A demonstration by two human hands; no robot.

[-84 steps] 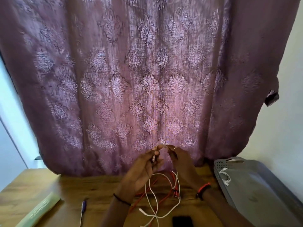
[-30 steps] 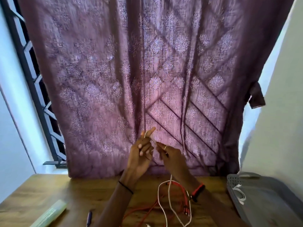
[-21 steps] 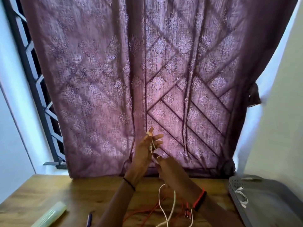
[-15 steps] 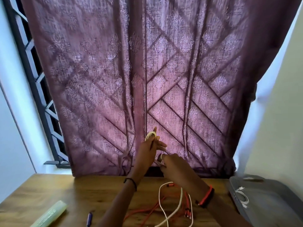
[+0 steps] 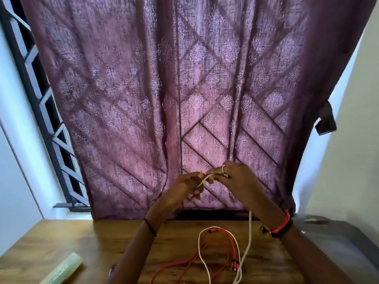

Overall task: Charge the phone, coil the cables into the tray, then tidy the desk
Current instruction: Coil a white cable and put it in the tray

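White cable held up between both hands, above the desk
The left hand and right hand each pinch it with curled fingers; its tail hangs down across the red cable looped there. Drawing in slack could snag and drag that one along, and the tray sits off to the right

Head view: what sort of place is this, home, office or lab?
Most likely a room at home, though that is a guess. A wooden desk stands against a patterned curtain over a barred window; a white cable trails onto it, near a grey tray.
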